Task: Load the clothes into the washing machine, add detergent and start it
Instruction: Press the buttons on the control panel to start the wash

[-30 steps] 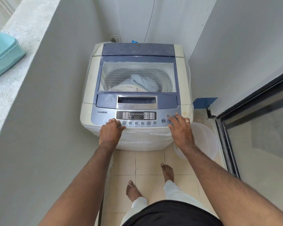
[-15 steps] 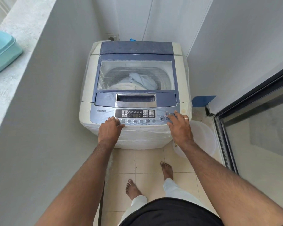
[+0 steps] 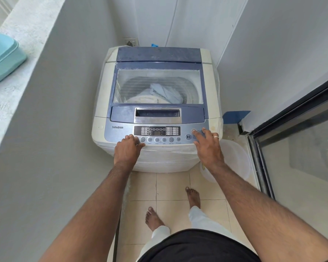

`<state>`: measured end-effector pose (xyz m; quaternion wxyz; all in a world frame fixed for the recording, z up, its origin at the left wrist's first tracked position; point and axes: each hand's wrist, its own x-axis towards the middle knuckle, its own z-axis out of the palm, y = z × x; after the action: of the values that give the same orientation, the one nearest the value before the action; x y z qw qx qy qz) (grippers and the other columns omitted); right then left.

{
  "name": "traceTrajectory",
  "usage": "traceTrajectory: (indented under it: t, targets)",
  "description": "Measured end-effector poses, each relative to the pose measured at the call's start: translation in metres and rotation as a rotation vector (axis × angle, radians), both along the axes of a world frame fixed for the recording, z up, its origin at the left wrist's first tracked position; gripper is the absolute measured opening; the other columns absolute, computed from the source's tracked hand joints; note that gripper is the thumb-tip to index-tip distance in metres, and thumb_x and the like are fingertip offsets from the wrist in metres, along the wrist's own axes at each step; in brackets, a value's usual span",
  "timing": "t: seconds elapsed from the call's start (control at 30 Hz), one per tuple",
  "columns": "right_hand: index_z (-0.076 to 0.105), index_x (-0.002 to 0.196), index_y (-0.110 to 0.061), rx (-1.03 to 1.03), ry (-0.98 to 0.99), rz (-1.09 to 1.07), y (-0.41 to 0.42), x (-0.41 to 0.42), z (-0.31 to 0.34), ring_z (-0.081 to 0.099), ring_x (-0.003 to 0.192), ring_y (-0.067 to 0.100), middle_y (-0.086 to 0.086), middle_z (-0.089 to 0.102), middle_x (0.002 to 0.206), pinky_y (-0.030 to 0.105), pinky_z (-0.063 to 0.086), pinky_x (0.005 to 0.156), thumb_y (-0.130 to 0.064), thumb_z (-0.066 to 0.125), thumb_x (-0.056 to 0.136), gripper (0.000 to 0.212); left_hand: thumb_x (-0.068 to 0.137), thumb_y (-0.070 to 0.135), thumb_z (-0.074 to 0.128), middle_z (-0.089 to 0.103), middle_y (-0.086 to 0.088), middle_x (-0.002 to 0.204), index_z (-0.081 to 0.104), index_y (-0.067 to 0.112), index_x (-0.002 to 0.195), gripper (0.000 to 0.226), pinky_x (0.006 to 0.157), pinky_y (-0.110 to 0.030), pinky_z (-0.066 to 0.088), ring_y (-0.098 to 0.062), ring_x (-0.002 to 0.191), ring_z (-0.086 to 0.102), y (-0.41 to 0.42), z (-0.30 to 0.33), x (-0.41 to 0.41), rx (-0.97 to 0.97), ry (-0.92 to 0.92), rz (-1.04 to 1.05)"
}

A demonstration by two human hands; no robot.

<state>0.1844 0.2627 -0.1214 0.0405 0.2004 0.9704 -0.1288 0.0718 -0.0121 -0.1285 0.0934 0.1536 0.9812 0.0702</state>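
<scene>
A white and blue top-loading washing machine [image 3: 100,103] stands in a narrow corner with its glass lid [image 3: 157,86] closed. Light blue and cream clothes [image 3: 164,94] lie in the drum under the glass. My left hand [image 3: 128,150] rests curled on the front edge at the left end of the control panel [image 3: 157,132], holding nothing. My right hand [image 3: 208,146] lies on the right end of the panel, fingers spread, a fingertip at the round power button [image 3: 193,131] beside the start/pause button [image 3: 188,137]. No detergent is in view.
A grey wall runs close on the left with a ledge holding a teal tub [image 3: 2,57]. A white plastic bucket [image 3: 235,159] stands on the tiled floor right of the machine. A dark-framed glass door [image 3: 292,148] is at the right. My bare feet are on the tiles.
The view has shifted slightly; both hands stay on the control panel, my right hand's fingers edging a little right near the power button.
</scene>
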Motion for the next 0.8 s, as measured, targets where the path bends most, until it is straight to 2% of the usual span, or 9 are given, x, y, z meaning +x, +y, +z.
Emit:
traceTrajectory:
  t: [0.47,0.67,0.8]
  targets:
    - [0.04,0.153,-0.028,0.004,-0.042,0.025,0.0,-0.002,0.002,0.035,0.134,0.032,0.008,0.035,0.153,0.047,0.048,0.105,-0.023,0.048,0.106,0.048,0.1,0.05,0.052,0.064,-0.005,0.109,0.069,0.018,0.111,0.038,0.08,-0.039,0.051,-0.024,0.094,0.065,0.001,0.003,0.001,-0.009,-0.006,0.004]
    - [0.044,0.149,-0.026,0.017,-0.06,0.062,0.006,-0.008,0.003,0.037,0.127,0.033,0.01,0.04,0.144,0.046,0.053,0.091,-0.016,0.047,0.105,0.045,0.1,0.051,0.051,0.064,-0.005,0.11,0.069,0.018,0.112,0.039,0.08,-0.039,0.051,-0.025,0.094,0.065,0.001,0.004,0.001,-0.031,-0.006,-0.006]
    - [0.043,0.148,-0.025,0.016,-0.063,0.079,0.007,-0.01,0.003,0.038,0.124,0.034,0.011,0.04,0.141,0.045,0.051,0.091,-0.018,0.049,0.104,0.045,0.1,0.05,0.053,0.065,-0.005,0.11,0.07,0.018,0.113,0.039,0.08,-0.039,0.051,-0.024,0.094,0.065,0.002,0.005,0.001,-0.025,-0.009,0.003]
